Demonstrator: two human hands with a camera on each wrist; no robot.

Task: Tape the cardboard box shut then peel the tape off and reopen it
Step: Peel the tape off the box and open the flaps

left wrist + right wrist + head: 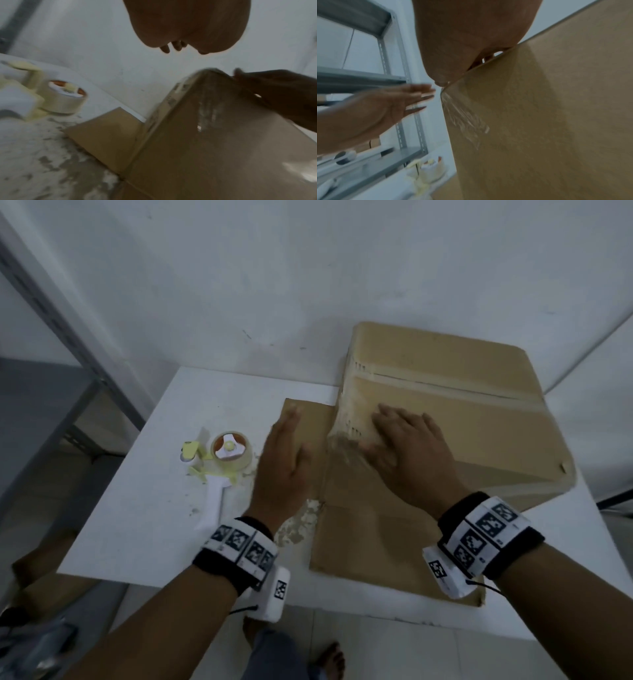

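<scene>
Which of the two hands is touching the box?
The right hand. It lies flat on top of the box, over the wrinkled tape at its corner. The left hand is open beside the box, holding nothing.

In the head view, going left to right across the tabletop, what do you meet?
Tape dispenser → left hand, open beside the box → crumpled clear tape on the box's left end → right hand, flat on top of the cardboard box.
</scene>
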